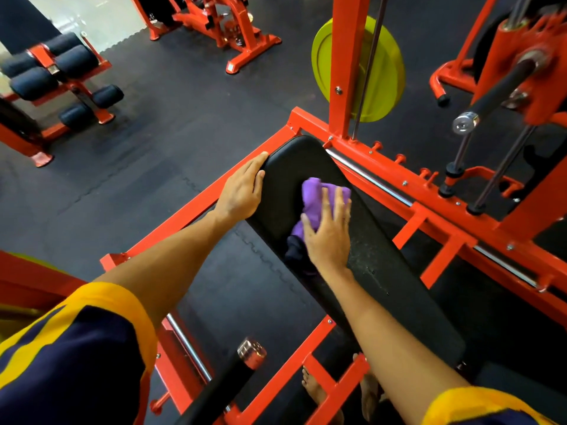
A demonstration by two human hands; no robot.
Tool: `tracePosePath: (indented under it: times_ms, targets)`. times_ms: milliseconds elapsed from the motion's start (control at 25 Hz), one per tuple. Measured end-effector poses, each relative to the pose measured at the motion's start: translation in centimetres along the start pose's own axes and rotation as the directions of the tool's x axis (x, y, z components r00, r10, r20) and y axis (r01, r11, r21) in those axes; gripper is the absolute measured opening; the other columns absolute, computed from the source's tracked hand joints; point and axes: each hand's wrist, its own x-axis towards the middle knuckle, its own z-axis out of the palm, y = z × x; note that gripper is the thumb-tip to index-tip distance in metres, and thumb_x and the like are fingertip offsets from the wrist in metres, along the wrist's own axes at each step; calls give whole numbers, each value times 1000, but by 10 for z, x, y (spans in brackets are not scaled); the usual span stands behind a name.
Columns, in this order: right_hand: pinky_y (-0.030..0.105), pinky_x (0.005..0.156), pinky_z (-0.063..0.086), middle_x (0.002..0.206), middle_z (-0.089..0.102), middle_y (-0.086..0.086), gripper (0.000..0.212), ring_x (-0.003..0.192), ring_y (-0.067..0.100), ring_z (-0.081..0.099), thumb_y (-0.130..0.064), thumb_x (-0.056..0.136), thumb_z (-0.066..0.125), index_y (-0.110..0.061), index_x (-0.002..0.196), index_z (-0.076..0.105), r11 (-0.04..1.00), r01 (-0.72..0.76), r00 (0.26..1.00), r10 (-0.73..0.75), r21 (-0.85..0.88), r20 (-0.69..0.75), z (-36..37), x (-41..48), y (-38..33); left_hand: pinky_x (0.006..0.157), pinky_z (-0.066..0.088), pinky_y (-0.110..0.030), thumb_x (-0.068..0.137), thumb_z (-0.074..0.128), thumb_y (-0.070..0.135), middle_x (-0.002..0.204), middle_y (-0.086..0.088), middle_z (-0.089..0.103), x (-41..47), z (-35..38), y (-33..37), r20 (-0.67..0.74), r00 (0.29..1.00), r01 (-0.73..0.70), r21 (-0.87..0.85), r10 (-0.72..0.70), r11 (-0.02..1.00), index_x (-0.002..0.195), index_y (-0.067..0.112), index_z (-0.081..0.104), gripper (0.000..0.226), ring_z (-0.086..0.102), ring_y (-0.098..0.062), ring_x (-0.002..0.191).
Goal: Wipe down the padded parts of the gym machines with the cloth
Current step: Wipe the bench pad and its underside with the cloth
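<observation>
Sleeve (pixel 76 348) near. My left hand (pixel 242 191): released, bracing pad (pixel 288 167) edge. My right hand (pixel 328 237): flat, pressing bunched cloth (pixel 313 194), which may slip free.

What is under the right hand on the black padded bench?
A crumpled purple cloth, pressed by the right hand onto the black padded bench. Cloth shows past the fingertips and thumb side; the part under the palm, and the pad beneath it, are hidden.

- Left hand (pixel 242 191) is lying flat, fingers together and pointing toward 1 o'clock, arm reaching out straight.
- Right hand (pixel 326 233) is pressing down palm-first, fingers spread toward 12 o'clock.
</observation>
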Motion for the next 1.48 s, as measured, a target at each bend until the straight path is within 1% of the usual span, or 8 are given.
tracePosePath:
  times_ms: [120,440,520,680,920,1200,1320,1480]
  targets:
    - [54,122,29,172,0,4,79,158,34,-1,-53,100,54,-20,163,22,990,-129,992,129,58,13,-2,-37,12,120,28,-31,110,36,26,155,-8,47,0,2,-2,7,1000,-5,58,5,998,154,12,40,47,44,-25,143]
    - [57,119,33,167,26,13,53,152,48,18,-40,103,44,-17,151,50,971,219,975,-221,-98,-5,18,33,-25,121,32,-48,107,41,18,154,-18,46,0,5,-2,-30,931,-329,361,364,873,149,-1,46,46,41,-31,145]
    - [56,120,32,168,25,12,53,153,46,18,-39,104,46,-19,154,46,982,148,988,-153,-118,-34,7,46,5,120,33,-49,107,40,18,156,-18,44,0,7,2,0,920,-354,430,392,831,150,0,44,47,40,-31,146]
    - [57,124,22,170,13,13,64,156,41,9,-44,102,48,-19,160,34,973,-222,970,227,70,-90,1,-3,36,122,29,-50,102,40,10,158,-20,39,-1,11,9,66,925,-352,519,374,779,152,-1,39,51,35,-33,148]
    - [43,123,24,172,6,4,63,158,36,1,-40,104,51,-21,161,31,998,32,993,-38,59,112,-3,-9,16,127,18,-46,89,40,13,160,-13,39,-2,25,54,280,883,-468,450,378,760,149,6,47,61,31,-27,151]
    - [50,126,20,167,27,2,69,156,35,14,-59,101,44,-24,160,32,935,-352,935,350,39,47,-35,47,84,128,12,-46,104,23,38,165,-10,28,7,68,101,422,842,-523,479,338,705,158,12,32,61,20,-26,155]
    - [49,123,23,157,42,1,65,150,37,28,-64,98,39,-29,153,40,933,-356,934,357,-59,7,-44,14,128,128,10,-47,107,27,44,168,-10,21,9,77,93,422,843,-525,515,333,678,160,15,27,61,15,-26,156]
    - [40,108,39,133,61,4,42,129,30,51,-43,104,38,-21,130,63,929,-352,936,350,118,34,-44,55,112,127,9,-49,107,30,49,170,-9,13,6,84,86,402,855,-513,571,327,641,163,17,17,66,7,-26,157]
